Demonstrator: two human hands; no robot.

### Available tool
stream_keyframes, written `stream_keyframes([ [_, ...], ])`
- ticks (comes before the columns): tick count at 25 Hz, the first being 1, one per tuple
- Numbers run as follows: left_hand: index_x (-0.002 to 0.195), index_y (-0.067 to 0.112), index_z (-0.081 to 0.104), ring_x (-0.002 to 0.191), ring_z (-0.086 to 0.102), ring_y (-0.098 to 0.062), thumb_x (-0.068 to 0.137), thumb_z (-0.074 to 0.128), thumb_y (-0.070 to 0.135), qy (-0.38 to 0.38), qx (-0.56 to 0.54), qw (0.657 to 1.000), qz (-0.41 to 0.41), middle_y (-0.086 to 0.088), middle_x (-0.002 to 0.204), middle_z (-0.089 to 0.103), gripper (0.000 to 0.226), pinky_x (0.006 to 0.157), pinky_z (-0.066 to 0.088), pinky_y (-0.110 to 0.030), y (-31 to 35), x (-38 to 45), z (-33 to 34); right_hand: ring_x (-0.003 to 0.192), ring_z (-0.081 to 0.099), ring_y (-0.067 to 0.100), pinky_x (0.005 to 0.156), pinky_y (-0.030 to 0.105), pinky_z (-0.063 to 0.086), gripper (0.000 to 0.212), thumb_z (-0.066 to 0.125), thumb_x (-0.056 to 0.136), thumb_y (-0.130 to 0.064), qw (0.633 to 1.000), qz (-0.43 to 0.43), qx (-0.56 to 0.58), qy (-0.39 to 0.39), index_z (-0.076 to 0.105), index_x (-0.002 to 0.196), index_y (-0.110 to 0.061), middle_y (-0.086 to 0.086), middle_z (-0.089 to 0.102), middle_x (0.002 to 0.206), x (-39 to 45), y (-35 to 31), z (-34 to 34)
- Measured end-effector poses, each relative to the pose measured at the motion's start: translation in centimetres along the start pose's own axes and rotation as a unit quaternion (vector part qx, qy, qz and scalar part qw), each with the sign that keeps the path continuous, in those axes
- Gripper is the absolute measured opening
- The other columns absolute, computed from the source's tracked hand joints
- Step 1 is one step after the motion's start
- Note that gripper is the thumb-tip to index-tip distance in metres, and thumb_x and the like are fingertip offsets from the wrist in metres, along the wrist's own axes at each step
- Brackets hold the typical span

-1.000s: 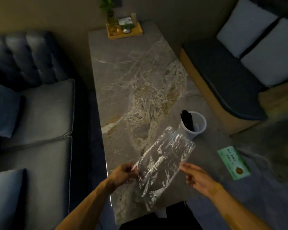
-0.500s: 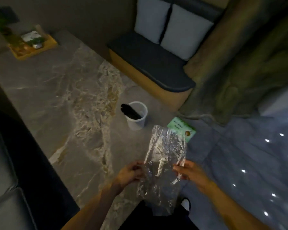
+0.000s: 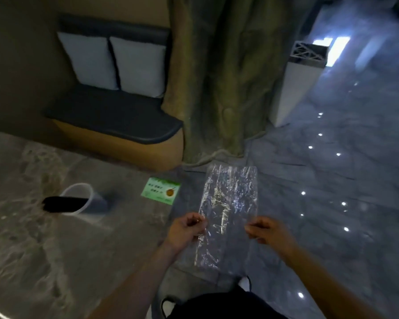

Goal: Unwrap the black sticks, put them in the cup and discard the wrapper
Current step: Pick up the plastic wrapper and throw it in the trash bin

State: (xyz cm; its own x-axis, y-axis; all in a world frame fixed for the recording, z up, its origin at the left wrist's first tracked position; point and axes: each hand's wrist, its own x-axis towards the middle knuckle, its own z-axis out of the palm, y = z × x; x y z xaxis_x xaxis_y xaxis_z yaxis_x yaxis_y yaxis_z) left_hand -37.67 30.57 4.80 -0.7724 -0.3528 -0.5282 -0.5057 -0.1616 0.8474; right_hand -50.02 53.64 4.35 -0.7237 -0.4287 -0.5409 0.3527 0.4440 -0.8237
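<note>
The green card's (image 3: 161, 191) print is too small to read — the black sticks' (image 3: 65, 204) lower ends hide inside the cup (image 3: 91, 199).

Dim, motion-blurred wide-angle view; bright glare upper right, light spots on the floor (image 3: 332, 180).

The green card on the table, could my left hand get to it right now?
Probably not yet: the left hand is pinching the wrapper. Otherwise the path over the table to the green card looks clear.

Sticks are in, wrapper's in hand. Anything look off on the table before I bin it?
Nothing spilled or damaged. The black sticks sit in the cup, poking well past its rim. Both hands, left hand and right hand, hold the empty wrapper.
</note>
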Motion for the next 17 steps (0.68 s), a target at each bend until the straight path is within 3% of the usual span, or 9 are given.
stream_keyframes([
  [2,0.083,0.017,0.064,0.055,0.063,0.001,0.087,0.069,0.006,-0.023,0.009,1.0,0.003,0.004,0.072,0.067,0.013,0.055,0.049,-0.017,1.3,1.2,4.1,0.065,0.068,0.007,0.062,0.023,0.049,0.01,0.075,0.081,-0.018,0.999,-0.009,0.015,0.037,0.073,0.072,-0.022,0.0,0.074,0.07,-0.1,1.2,-4.0],
  [9,0.082,0.018,0.066,0.066,0.065,-0.008,0.087,0.069,0.008,-0.099,0.049,0.994,0.005,0.002,0.077,0.072,0.012,0.06,0.054,-0.021,4.6,5.1,15.5,0.064,0.066,0.006,0.063,0.023,0.047,0.006,0.07,0.085,-0.018,0.988,-0.026,0.08,0.133,0.072,0.079,-0.015,0.0,0.073,0.071,-2.0,4.1,-15.5],
  [17,0.084,0.019,0.069,0.062,0.066,-0.006,0.089,0.068,0.013,-0.17,0.13,0.976,0.029,0.004,0.072,0.076,0.008,0.062,0.054,-0.021,8.4,12.0,23.4,0.065,0.065,0.013,0.061,0.024,0.045,0.003,0.069,0.085,-0.012,0.961,-0.01,0.157,0.228,0.071,0.087,-0.013,0.005,0.074,0.078,-1.4,4.8,-22.4],
])
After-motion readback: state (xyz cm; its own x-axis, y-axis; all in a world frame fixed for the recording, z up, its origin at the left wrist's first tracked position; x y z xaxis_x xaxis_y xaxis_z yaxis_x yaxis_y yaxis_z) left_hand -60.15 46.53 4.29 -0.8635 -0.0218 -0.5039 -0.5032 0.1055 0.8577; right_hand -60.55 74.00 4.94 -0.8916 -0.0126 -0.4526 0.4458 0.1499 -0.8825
